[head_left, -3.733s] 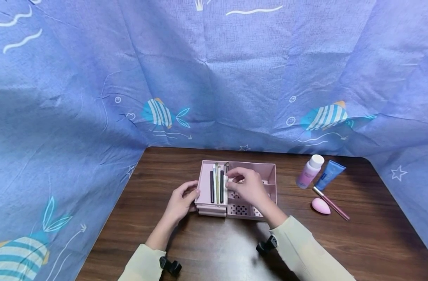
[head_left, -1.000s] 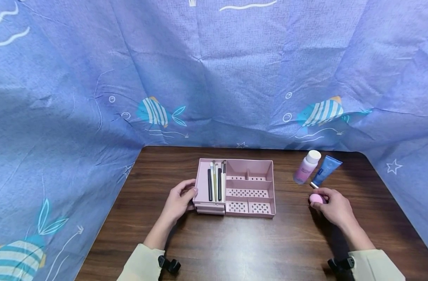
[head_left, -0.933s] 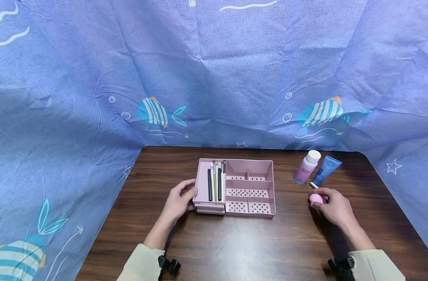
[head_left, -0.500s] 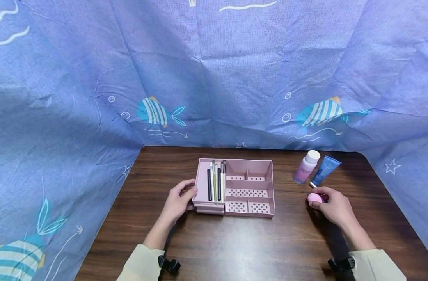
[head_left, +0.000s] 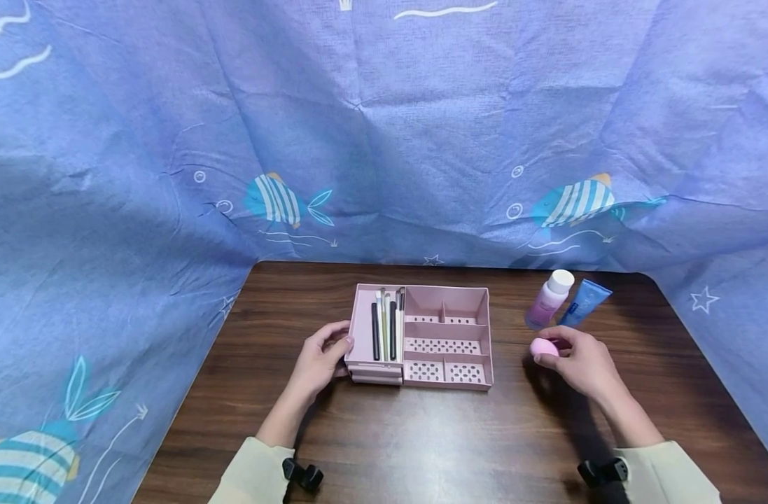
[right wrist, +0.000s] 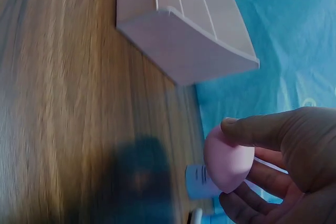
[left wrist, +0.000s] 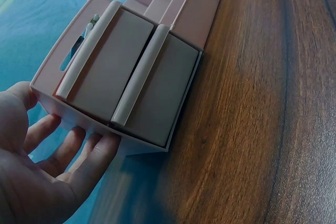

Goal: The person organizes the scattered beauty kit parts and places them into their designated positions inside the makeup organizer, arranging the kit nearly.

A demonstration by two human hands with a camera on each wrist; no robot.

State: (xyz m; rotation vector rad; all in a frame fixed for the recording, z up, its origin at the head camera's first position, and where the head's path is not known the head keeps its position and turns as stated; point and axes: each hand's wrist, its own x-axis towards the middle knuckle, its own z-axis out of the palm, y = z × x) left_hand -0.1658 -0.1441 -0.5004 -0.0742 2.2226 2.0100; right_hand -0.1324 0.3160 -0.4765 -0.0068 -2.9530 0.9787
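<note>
A pink makeup organizer (head_left: 447,386) stands mid-table, several makeup brushes (head_left: 386,325) lying in its left top tray. My left hand (head_left: 318,358) holds the organizer's left side, thumb at the top edge and fingers against the side wall, as the left wrist view shows. To the right, my right hand (head_left: 579,357) pinches a pink makeup sponge (head_left: 544,348) between thumb and fingers. The right wrist view shows the egg-shaped sponge (right wrist: 228,158) close up, with a shadow on the wood below it. The organizer's right wall (right wrist: 184,43) faces this hand.
A pink bottle with a white cap (head_left: 550,297) and a blue squeeze tube (head_left: 587,302) stand behind my right hand. A slim stick's pale end (right wrist: 195,216) shows at the bottom of the right wrist view. Fish-print cloth (head_left: 384,140) hangs behind the table.
My right hand has gone from the brushes in the organizer to the right, taken hold of the sponge and brought it leftward. My left hand stays on the organizer.
</note>
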